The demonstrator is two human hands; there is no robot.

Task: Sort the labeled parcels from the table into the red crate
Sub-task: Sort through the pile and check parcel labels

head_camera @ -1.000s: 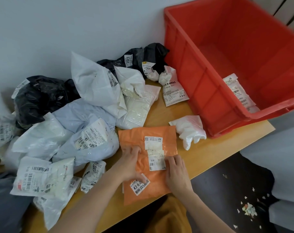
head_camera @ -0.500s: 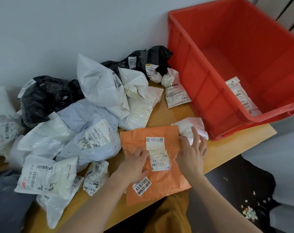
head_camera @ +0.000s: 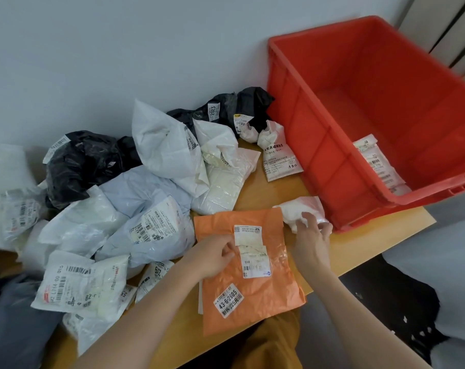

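An orange parcel [head_camera: 263,288] with white labels lies flat at the table's front edge. My left hand [head_camera: 215,255] rests on its left side, fingertips pinching at the upper label. My right hand [head_camera: 310,239] has its fingers curled around a small white parcel [head_camera: 298,211] just right of the orange one, close to the red crate [head_camera: 330,155]. The crate stands at the table's right end and holds one white labeled parcel [head_camera: 378,163] on its floor.
A heap of white, pale blue and black labeled parcels [head_camera: 151,198] covers the table's left and back, against the wall. A white pouch [head_camera: 279,161] lies beside the crate's left wall. The wooden table [head_camera: 380,235] ends just past the crate; the floor lies below.
My right hand left the orange parcel's lower right edge, moved up and to the right, and closed its fingers on the small white parcel. My left hand stayed on the orange parcel.
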